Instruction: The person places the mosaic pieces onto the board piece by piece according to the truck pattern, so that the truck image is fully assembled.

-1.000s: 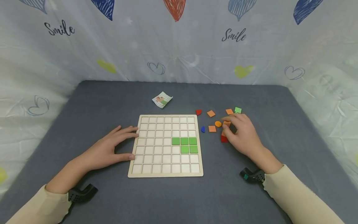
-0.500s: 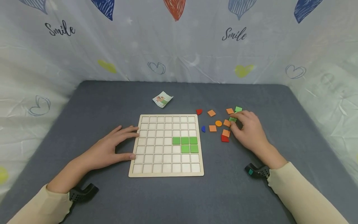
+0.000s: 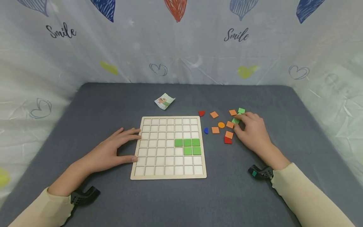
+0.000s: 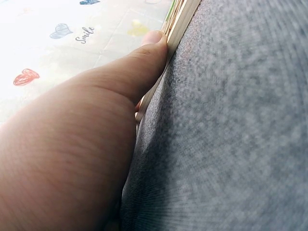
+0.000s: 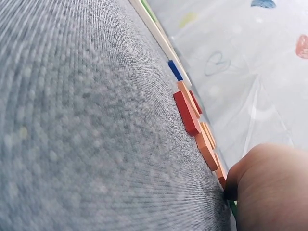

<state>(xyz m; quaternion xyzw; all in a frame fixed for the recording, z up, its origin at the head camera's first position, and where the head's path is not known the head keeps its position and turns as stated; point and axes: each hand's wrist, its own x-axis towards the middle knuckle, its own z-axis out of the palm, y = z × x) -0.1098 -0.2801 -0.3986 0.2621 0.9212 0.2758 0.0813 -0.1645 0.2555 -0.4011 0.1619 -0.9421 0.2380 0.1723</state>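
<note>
1. My right hand (image 3: 253, 130) is pinching a green square tile (image 3: 235, 120) between thumb and forefinger; a light edge grip should be serving best.
2. Just left of those fingertips, orange square tiles (image 3: 230, 125) are lying close, so lifting straight up seems safest.
3. Farther left, the gridded wooden board (image 3: 168, 177) is lying flat; my left hand (image 3: 105, 152) is resting outstretched fingers on its left edge.

Head camera looks forward and down over the tabletop (image 3: 170, 201); low, close wrist views share the board (image 3: 161, 148).
</note>
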